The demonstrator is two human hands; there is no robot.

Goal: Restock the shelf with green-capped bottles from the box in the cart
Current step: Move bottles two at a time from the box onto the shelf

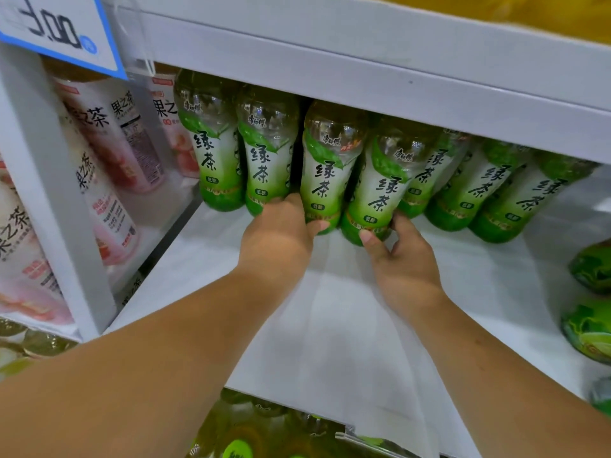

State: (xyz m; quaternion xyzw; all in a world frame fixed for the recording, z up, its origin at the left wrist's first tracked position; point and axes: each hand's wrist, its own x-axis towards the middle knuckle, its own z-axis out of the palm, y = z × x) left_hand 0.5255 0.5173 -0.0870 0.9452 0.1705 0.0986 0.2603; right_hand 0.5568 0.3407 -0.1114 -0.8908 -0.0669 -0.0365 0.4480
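Note:
Several green tea bottles with green and white labels stand in a row at the back of a white shelf (pixel 330 325). My left hand (pixel 281 236) wraps around the base of one bottle (pixel 325 166) near the middle of the row, thumb on its front. My right hand (pixel 403 259) grips the base of the neighbouring bottle (pixel 386 183) on its right. Both bottles stand on the shelf, leaning a little. Their caps are hidden behind the upper shelf edge. The box and cart are out of view.
Pink-labelled tea bottles (pixel 109 143) fill the section to the left, behind a white divider (pixel 56 200). A price tag (pixel 56 28) hangs top left. More green bottles (pixel 591 269) lie at the right edge. The shelf below (pixel 264 431) holds further bottles.

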